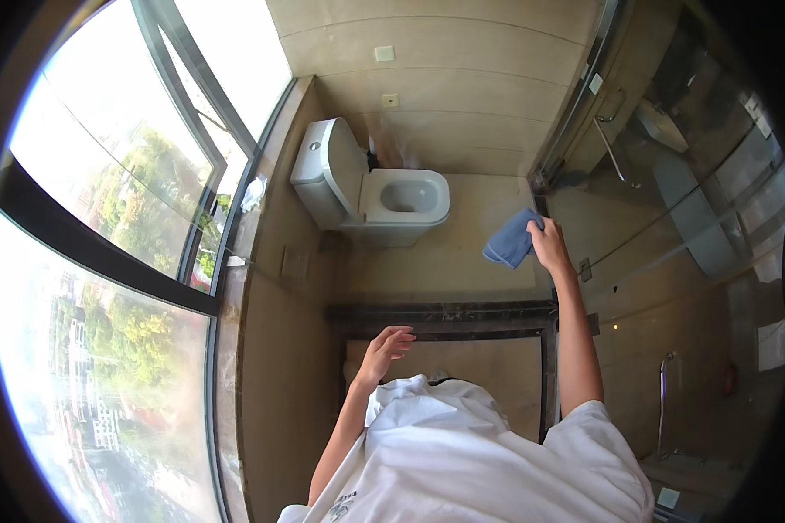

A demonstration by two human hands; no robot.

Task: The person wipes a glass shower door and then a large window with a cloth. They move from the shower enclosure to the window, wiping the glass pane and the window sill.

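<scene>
A folded blue cloth (509, 240) hangs from my right hand (549, 246), which grips its right-hand edge between thumb and fingers. That arm is stretched forward, close to a glass panel (647, 274) on the right. Whether the cloth touches glass, I cannot tell. My left hand (386, 353) is in front of my white shirt (458, 451), holding nothing, with its fingers loosely bent and a little apart. Beyond both hands stands a white toilet (405, 196) with its lid raised and the seat down on the bowl.
Large dark-framed windows (190, 304) run along the left. Their stone sill (235, 327) bears crumpled white paper (255, 193). A dark stone curb (432, 312) crosses the floor before me. To the right are a metal door handle (610, 153) and a vertical metal bar (662, 405).
</scene>
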